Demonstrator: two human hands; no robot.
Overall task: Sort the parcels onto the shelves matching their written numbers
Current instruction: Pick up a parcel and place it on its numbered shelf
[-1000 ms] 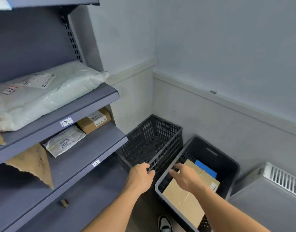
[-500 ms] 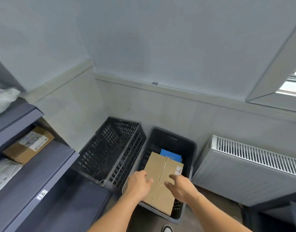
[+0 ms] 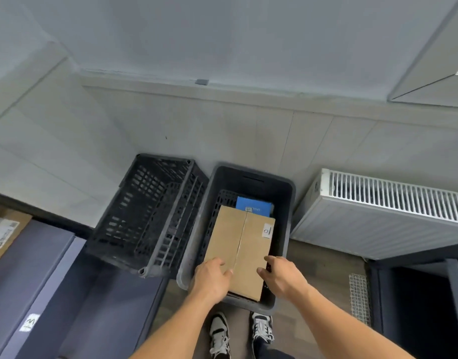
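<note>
Cardboard is what the fingers of the left hand rest on, loosely bent, at the near end of the cardboard box. The right hand is at its right edge, fingers relaxed; neither hand clasps it yet. The box lies in the grey bin, over a blue parcel. I'd judge the pick-up is just beginning. Next, grip both sides, lift, read the label, and find the matching shelf.

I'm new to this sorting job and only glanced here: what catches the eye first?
A brown cardboard box lies in the grey bin at centre, with the left hand and right hand at its near end. A blue parcel peeks out behind it, and a black slatted crate sits left of the bin.
</note>
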